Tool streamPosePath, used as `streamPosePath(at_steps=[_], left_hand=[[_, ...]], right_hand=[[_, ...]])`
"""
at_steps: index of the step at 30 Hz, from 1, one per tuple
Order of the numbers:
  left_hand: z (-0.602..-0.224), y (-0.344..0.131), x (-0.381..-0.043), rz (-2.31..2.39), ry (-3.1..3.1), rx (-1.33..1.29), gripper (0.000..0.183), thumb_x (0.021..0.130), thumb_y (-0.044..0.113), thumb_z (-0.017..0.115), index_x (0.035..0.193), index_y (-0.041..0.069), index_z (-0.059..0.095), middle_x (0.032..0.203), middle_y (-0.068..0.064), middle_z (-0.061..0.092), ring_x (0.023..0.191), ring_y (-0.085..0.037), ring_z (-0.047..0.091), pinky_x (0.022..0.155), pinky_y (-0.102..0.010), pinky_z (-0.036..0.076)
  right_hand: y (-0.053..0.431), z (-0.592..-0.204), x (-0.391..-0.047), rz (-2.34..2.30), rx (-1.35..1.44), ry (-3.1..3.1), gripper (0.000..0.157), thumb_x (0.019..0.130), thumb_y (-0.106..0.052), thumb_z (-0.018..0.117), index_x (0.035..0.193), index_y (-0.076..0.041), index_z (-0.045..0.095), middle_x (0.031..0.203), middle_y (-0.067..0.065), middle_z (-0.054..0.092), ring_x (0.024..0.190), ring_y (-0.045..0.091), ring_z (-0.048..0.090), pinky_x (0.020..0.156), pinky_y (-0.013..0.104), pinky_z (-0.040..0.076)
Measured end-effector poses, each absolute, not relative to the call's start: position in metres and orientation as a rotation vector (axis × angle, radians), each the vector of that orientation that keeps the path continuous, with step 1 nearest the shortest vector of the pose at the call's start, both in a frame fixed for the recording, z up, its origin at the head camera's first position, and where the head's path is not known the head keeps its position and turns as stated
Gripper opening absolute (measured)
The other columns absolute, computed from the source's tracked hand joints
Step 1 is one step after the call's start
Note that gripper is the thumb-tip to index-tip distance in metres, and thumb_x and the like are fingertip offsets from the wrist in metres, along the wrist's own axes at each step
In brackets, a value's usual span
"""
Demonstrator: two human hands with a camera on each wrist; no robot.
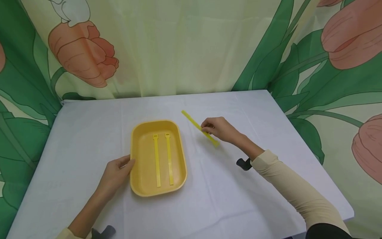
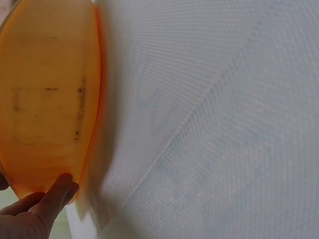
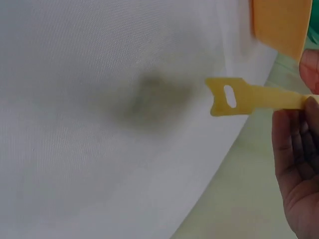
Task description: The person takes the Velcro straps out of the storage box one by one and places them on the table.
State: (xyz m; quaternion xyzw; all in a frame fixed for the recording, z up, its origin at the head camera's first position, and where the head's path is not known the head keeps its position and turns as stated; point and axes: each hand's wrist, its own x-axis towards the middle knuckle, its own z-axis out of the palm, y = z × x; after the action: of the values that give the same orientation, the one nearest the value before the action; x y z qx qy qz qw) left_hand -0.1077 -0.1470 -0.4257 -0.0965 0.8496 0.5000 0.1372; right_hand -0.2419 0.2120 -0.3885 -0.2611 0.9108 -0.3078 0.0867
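A yellow hook-and-loop cable tie [image 1: 191, 119] is pinched near its middle by my right hand [image 1: 221, 129], above the table to the right of the tray. Its slotted head [image 3: 232, 97] points towards the camera in the right wrist view, and in the head view its plain end points to the far left. My left hand [image 1: 115, 173] grips the left rim of a yellow-orange plastic tray [image 1: 134, 181], thumb at the edge. Two more yellow cable ties, one on the left [image 1: 157, 162] and one on the right [image 1: 169, 162], lie side by side in the tray, slotted heads at the far end.
A white cloth [image 1: 226, 205] covers the table under the tray. Behind and beside it hangs a curtain [image 1: 185, 46] printed with large flowers and leaves. Dark wrist-worn camera parts show near the right sleeve [image 1: 293, 186] and at the left wrist.
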Motion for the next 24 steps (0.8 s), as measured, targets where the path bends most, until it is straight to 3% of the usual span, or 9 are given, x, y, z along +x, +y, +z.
streamPosePath(at_steps=[5, 10, 24], left_hand=[[-0.428, -0.146, -0.109, 1.452, 2.469, -0.305, 0.062, 0.097, 0.038, 0.047, 0.137, -0.008, 0.04, 0.14, -0.025, 0.04, 0.13, -0.037, 0.036, 0.097, -0.047, 0.041], [-0.427, -0.146, -0.11, 1.463, 2.473, -0.291, 0.06, 0.098, 0.036, 0.047, 0.137, -0.008, 0.041, 0.14, -0.024, 0.041, 0.13, -0.037, 0.036, 0.098, -0.048, 0.04], [-0.426, -0.149, -0.109, 1.47, 2.46, -0.263, 0.059, 0.098, 0.036, 0.047, 0.138, -0.008, 0.04, 0.14, -0.025, 0.04, 0.131, -0.038, 0.033, 0.101, -0.049, 0.037]], right_hand=[[0.213, -0.393, -0.246, -1.127, -0.425, 2.551, 0.019, 0.089, -0.012, 0.066, 0.101, 0.003, 0.065, 0.082, 0.008, 0.067, 0.068, 0.018, 0.066, 0.07, 0.041, 0.056], [0.215, -0.397, -0.249, -1.249, -0.153, 2.405, 0.024, 0.089, -0.012, 0.066, 0.104, 0.007, 0.064, 0.084, 0.013, 0.067, 0.069, 0.019, 0.067, 0.075, 0.041, 0.056], [0.216, -0.428, -0.255, -1.183, 0.046, 2.247, 0.026, 0.088, -0.013, 0.067, 0.105, 0.007, 0.065, 0.079, 0.012, 0.068, 0.065, 0.016, 0.067, 0.065, 0.029, 0.057]])
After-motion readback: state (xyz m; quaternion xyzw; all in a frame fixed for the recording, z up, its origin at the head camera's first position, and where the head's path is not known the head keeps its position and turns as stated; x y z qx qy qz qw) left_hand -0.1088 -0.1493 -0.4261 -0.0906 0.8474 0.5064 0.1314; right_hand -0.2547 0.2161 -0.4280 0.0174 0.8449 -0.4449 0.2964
